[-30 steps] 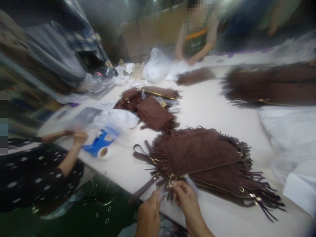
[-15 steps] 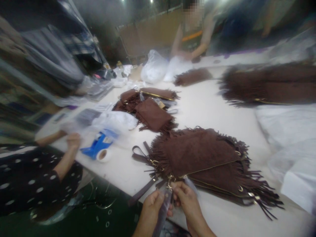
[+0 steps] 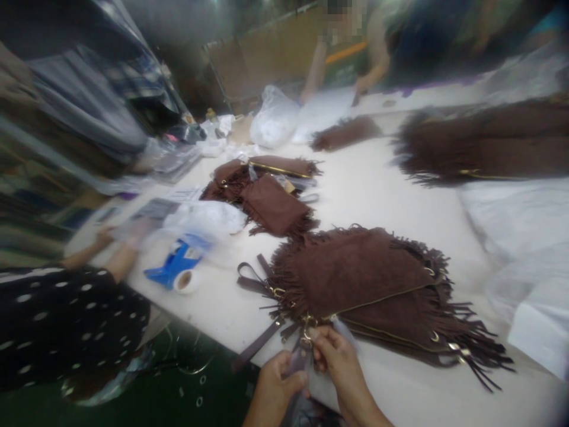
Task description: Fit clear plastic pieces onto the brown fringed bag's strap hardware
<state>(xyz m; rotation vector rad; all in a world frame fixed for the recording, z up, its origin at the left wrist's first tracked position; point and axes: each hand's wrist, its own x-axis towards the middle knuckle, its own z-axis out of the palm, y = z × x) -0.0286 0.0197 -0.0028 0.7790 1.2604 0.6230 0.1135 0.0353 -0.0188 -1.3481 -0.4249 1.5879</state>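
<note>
A stack of brown suede fringed bags (image 3: pixel 364 284) with gold zips lies at the near edge of the white table (image 3: pixel 368 190). My left hand (image 3: pixel 273 385) and my right hand (image 3: pixel 333 356) meet at the stack's near left corner, by the gold zip hardware. Both are closed in a pinch on a small dark strap or zip pull (image 3: pixel 297 362) that hangs off the table edge. Brown straps (image 3: pixel 253 281) trail out to the left of the bags.
A blue tape dispenser (image 3: pixel 178 267) and clear plastic bags (image 3: pixel 204 219) lie to the left, where a person in a dotted black top (image 3: pixel 66 320) works. More brown fringed bags (image 3: pixel 267 196) (image 3: pixel 484 148) lie further back. Another person (image 3: pixel 347 53) stands at the far end.
My hands stay at the bag corner; the left hand has slid lower along the dark strap. The person on the left has moved both hands further back along the table.
</note>
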